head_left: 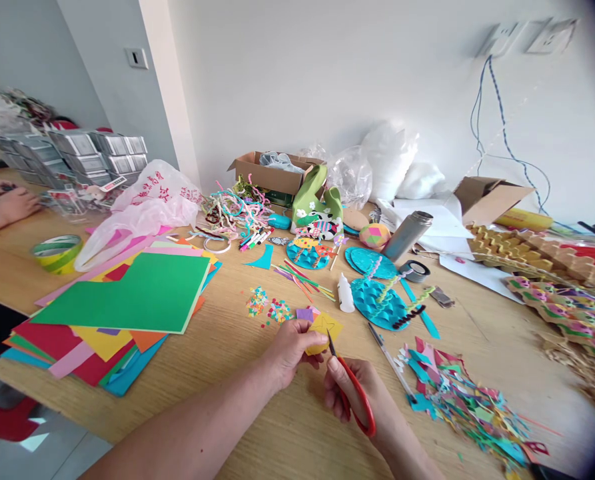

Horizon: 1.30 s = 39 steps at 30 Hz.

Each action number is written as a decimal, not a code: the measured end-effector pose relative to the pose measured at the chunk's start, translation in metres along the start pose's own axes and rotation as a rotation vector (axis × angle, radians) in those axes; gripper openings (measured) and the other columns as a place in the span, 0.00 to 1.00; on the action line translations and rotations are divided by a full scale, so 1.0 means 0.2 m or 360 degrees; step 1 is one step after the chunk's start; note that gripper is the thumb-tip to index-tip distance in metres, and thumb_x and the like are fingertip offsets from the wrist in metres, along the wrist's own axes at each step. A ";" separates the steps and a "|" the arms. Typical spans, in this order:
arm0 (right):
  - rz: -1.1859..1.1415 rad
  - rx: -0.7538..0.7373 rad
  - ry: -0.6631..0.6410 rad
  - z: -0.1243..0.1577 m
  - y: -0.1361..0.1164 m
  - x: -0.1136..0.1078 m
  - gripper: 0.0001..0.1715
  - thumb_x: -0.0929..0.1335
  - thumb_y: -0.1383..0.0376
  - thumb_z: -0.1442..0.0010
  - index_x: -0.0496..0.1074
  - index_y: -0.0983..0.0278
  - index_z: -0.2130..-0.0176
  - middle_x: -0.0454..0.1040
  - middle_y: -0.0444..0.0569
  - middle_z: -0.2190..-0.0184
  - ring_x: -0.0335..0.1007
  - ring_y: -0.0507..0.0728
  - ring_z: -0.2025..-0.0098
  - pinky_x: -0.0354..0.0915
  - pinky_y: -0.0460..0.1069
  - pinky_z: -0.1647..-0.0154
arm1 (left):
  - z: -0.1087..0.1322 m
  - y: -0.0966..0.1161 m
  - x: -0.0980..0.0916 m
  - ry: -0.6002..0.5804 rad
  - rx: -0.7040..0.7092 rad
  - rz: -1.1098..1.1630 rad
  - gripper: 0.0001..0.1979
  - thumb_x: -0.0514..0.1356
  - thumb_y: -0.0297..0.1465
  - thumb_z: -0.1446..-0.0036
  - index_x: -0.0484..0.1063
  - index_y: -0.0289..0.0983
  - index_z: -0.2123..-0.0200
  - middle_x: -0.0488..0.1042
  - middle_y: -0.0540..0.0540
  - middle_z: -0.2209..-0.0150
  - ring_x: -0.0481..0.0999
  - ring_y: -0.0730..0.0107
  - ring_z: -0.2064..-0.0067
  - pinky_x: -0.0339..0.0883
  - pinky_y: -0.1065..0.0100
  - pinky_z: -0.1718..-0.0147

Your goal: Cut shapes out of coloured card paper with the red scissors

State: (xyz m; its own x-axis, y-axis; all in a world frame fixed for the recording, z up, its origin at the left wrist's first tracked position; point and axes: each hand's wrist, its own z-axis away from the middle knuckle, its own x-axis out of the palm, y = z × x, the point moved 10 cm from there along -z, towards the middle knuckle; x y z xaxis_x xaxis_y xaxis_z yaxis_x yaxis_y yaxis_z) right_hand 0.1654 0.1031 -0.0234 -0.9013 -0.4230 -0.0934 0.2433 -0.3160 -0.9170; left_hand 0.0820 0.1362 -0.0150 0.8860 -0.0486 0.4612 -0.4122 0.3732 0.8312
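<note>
My left hand (292,343) pinches a small piece of yellow paper (333,325) with a star outline drawn on it. In my right hand (364,387) is a pair of scissors (362,400) with red handles, its dark blades at the paper's right edge. Just behind the paper lies a purple paper piece (304,313). Confetti-like paper dots (280,310) are heaped beyond my left hand. A white glue bottle (346,293) stands past the yellow paper, and a pen (390,357) lies right of the scissors.
Coloured paper sheets (142,293) are stacked at left beside yellow tape (57,253). Paper scraps (477,413) spread at right. Blue craft discs (380,303), a metal flask (410,235), pipe cleaners (232,213) and egg cartons (552,300) lie farther back. Another person's hands (12,200) rest at far left.
</note>
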 end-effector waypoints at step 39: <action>-0.0113 0.0025 0.0008 0.00 0.01 0.01 0.33 0.66 0.38 0.52 0.65 0.66 0.78 0.68 0.44 0.87 0.59 0.47 0.88 0.53 0.41 0.88 | 0.00 -0.01 0.00 -0.0011 0.0002 0.0015 0.10 0.62 0.32 0.62 0.67 0.33 0.76 0.66 0.52 0.80 0.63 0.77 0.79 0.55 0.72 0.80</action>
State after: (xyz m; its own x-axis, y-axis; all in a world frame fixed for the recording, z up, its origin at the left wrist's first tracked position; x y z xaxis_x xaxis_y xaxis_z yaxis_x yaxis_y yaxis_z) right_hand 0.1647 0.1020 -0.0244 -0.9183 -0.3947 -0.0301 0.1841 -0.3585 -0.9152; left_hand 0.0824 0.1364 -0.0163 0.8807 -0.0514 0.4709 -0.4205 0.3727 0.8272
